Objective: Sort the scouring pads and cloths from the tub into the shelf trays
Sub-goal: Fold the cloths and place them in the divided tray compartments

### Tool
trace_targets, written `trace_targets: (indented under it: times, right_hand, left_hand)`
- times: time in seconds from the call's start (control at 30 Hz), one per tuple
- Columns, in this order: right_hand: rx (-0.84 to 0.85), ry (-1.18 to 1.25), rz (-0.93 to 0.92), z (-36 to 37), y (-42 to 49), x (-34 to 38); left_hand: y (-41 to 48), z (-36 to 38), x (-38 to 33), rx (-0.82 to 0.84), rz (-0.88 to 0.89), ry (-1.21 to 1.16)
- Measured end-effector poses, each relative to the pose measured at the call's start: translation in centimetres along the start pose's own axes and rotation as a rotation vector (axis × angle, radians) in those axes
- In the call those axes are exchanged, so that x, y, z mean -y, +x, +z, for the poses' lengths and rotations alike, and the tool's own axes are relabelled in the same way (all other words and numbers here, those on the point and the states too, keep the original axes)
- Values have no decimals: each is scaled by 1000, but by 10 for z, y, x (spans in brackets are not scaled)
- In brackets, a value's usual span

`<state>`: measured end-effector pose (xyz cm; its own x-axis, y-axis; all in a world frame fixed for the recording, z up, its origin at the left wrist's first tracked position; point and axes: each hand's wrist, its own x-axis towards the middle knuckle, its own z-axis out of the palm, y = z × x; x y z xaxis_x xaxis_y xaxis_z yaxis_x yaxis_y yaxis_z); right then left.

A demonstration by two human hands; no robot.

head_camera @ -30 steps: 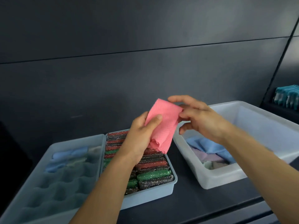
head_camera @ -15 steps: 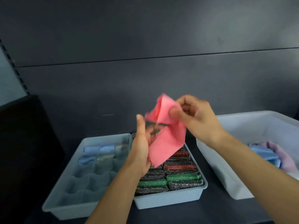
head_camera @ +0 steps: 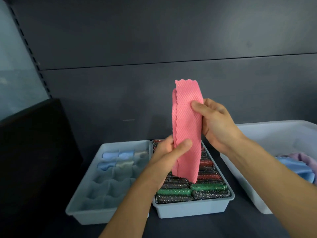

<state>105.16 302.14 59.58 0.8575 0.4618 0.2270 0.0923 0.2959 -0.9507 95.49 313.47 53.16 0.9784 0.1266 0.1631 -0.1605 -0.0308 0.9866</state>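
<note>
Closest in, two bare forearms are seen coming up from the bottom edge. The pink cloth [head_camera: 187, 127] is held upright between both hands, folded into a long narrow strip. Its lower part is pinched by the left hand [head_camera: 169, 152], thumb laid across the front and fingers curled behind. Higher up, its right edge is gripped by the right hand [head_camera: 216, 122], thumb pressed on the front. So the wavy top end is left poking up above the right hand's grip, and the bottom end is left dangling below the left one, over the pad tray [head_camera: 192, 209]. That tray is packed with rows of green, red and silvery scouring pads [head_camera: 173, 192]. Just beside it on the left, a divided tray [head_camera: 96, 215] is set, with a few blue and grey rolled cloths [head_camera: 109, 155] tucked in its far compartments. Off to the right the white tub [head_camera: 248, 191] is parked, a blue cloth [head_camera: 295, 167] and a purple cloth [head_camera: 301, 156] bunched inside. Everything is backed by a dark grey panel [head_camera: 154, 40].
</note>
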Motion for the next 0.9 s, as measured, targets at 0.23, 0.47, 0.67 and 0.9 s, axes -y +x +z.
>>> trace_targets:
  times: [0.23, 0.47, 0.67, 0.9]
  right_hand:
    - [162, -77, -106, -8, -5, 0]
    - [386, -608, -394, -13, -24, -34]
    - [446, -894, -571, -23, -22, -58]
    - [423, -1236, -895, -21, -19, -66]
  left_hand:
    - [15, -3, -5, -259, -157, 14]
    - [20, -25, -12, -232, -393, -460]
    - [22, -31, -10, -200, -441, -385]
    - [21, -37, -6, -231, -449, -418]
